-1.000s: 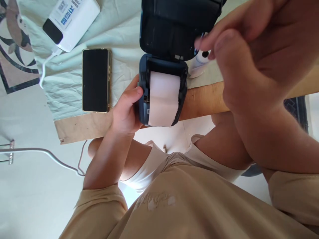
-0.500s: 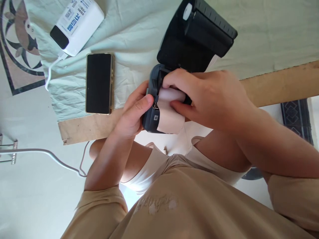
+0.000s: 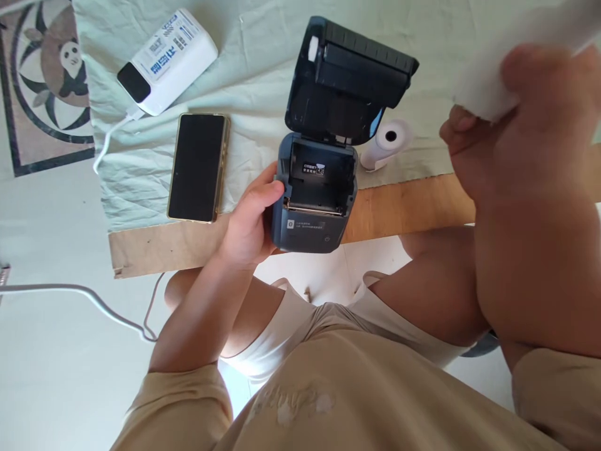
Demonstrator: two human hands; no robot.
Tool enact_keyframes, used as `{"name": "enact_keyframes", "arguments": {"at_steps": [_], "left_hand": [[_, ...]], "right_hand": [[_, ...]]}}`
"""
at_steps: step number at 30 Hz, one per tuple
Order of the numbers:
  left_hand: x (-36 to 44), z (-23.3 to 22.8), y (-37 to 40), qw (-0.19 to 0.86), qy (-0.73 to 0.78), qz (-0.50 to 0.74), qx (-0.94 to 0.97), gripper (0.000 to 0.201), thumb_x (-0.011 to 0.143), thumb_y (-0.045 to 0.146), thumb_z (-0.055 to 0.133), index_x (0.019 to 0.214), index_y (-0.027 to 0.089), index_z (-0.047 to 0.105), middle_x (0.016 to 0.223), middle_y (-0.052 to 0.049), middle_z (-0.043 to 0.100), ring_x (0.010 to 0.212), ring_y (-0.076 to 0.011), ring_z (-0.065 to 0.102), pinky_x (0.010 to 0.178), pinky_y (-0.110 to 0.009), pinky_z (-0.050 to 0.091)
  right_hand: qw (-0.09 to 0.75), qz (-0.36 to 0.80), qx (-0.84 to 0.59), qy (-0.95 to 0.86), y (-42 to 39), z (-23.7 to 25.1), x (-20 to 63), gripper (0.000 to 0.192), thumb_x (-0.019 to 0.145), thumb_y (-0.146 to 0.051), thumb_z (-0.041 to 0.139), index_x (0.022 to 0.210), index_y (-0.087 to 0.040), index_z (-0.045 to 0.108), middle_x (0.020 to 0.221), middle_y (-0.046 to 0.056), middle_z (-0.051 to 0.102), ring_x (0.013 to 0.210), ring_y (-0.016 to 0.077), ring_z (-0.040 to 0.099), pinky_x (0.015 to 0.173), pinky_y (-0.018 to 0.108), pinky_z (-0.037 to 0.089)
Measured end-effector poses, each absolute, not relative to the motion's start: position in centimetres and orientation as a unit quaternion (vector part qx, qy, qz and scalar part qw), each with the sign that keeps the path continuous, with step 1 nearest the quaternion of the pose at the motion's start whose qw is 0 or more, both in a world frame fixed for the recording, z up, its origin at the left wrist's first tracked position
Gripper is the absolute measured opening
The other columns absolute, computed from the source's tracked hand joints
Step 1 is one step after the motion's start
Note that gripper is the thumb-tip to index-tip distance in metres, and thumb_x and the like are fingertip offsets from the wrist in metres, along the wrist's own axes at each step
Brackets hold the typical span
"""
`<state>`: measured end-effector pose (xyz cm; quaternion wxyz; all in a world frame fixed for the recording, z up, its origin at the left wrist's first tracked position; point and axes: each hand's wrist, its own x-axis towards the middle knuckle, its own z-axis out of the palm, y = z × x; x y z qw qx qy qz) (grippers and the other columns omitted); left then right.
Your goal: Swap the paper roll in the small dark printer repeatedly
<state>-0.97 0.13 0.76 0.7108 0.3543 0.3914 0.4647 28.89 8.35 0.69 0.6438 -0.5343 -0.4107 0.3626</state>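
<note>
My left hand grips the left side of a small dark blue printer at the near edge of the board. Its lid stands open and the paper bay shows no roll inside. My right hand is raised at the right, close to the camera and blurred, holding a white paper roll. A second white paper roll lies on the cloth just right of the printer.
A black phone lies screen up left of the printer. A white power bank with a white cable sits at the back left. Pale green cloth covers a wooden board. Another cable runs along the floor.
My right hand lifted the paper roll out of the printer and carried it up to the right. The bay is now bare. The left hand kept its hold.
</note>
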Motion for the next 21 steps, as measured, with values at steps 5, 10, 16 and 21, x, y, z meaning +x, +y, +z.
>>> {"name": "enact_keyframes", "arguments": {"at_steps": [5,10,16,21], "left_hand": [[-1.0,0.7,0.0,0.692,0.422,0.463,0.36,0.037,0.096,0.063,0.07,0.109,0.029,0.08,0.101,-0.009,0.088,0.137,-0.0458,0.081,0.096,-0.054,0.071],[-0.7,1.3,-0.1,0.715,0.393,0.466,0.342,0.032,0.097,0.057,0.069,0.103,0.027,0.08,0.098,-0.009,0.087,0.135,-0.0448,0.082,0.097,-0.053,0.071],[-0.8,0.8,0.2,0.724,0.377,0.459,0.352,0.034,0.094,0.061,0.073,0.105,0.029,0.08,0.105,-0.008,0.089,0.136,-0.0461,0.081,0.097,-0.055,0.07],[-0.8,0.6,0.2,0.715,0.408,0.448,0.349,0.044,0.093,0.066,0.075,0.116,0.029,0.08,0.106,-0.009,0.089,0.136,-0.0464,0.081,0.097,-0.053,0.07]], "right_hand": [[0.481,0.13,-0.615,-0.612,8.2,-0.8,31.1,0.041,0.075,-0.049,0.084,0.087,-0.032,0.049,0.075,-0.001,0.056,0.063,0.0179,0.049,0.064,0.041,0.04],[0.339,0.095,-0.702,-0.619,7.9,-0.2,32.3,0.055,0.058,-0.022,0.105,0.093,-0.03,0.062,0.091,0.001,0.074,0.082,0.0218,0.066,0.078,0.042,0.051],[0.341,0.049,-0.713,-0.61,7.9,-0.7,32.2,0.075,0.046,0.008,0.09,0.112,-0.026,0.076,0.103,0.003,0.083,0.094,0.0268,0.071,0.091,0.047,0.056],[0.447,-0.031,-0.542,-0.711,5.1,2.7,30.2,0.072,0.069,0.0,0.067,0.137,-0.02,0.081,0.135,0.013,0.081,0.13,0.0377,0.075,0.111,0.051,0.057]]}}
